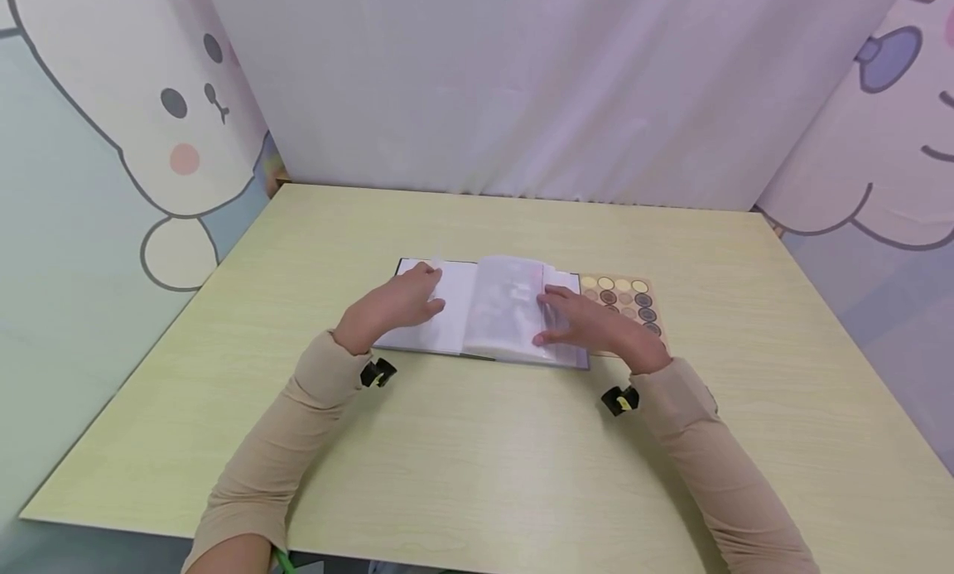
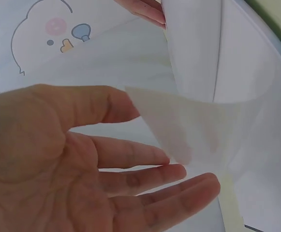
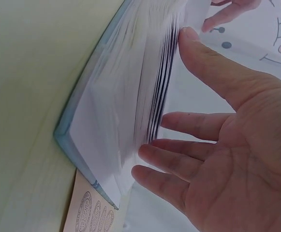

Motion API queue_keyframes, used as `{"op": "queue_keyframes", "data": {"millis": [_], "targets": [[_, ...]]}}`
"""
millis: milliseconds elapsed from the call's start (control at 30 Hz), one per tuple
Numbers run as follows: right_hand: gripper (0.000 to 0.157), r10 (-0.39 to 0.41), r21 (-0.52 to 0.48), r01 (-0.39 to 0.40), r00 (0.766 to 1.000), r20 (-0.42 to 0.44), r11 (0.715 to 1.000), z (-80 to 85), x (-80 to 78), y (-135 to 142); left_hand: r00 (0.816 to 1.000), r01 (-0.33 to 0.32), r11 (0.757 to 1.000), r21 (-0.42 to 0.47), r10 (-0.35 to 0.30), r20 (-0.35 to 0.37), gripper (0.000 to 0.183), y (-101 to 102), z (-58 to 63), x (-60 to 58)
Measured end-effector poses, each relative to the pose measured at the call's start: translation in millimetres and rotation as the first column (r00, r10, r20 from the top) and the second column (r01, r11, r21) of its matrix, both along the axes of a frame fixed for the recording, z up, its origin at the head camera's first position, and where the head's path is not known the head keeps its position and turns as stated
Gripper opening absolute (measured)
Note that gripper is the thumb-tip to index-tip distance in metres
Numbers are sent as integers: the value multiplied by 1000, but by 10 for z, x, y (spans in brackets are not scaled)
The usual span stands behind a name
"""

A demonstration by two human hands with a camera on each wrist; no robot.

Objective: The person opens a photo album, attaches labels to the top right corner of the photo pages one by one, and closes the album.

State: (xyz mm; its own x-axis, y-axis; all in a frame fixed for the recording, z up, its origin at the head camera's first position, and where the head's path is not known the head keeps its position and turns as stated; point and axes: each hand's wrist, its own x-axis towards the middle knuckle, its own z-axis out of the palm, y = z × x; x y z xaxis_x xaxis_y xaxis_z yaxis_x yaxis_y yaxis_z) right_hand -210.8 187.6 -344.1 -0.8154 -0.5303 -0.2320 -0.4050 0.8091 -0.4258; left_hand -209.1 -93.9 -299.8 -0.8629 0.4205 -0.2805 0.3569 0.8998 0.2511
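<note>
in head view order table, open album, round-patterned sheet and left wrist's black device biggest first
1. Table
2. Open album
3. Round-patterned sheet, partly hidden, so judged by what shows
4. Left wrist's black device

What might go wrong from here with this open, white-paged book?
The thin translucent page curves at the left hand, so it may crease or slip. The right hand is at many stacked page edges, so several might flip together. The tan rectangular card with round prints sits by the book's right edge, so sliding the book could shift it.
</note>
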Motion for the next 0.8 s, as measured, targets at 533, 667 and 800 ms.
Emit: {"op": "queue_keyframes", "data": {"millis": [533,667,800], "targets": [[81,0,13,0,1000,3,1000,8,-2,-2,995,-80,985,-154,89,48,25,-97,-57,-71],[80,5,12,-5,1000,0,1000,3,-3,-4,994,-80,980,-184,92,59,25,-119,-65,-86],[80,5,9,-5,1000,1,1000,-1,2,-5,993,-83,975,-204,99,69,27,-126,-74,-93]]}}
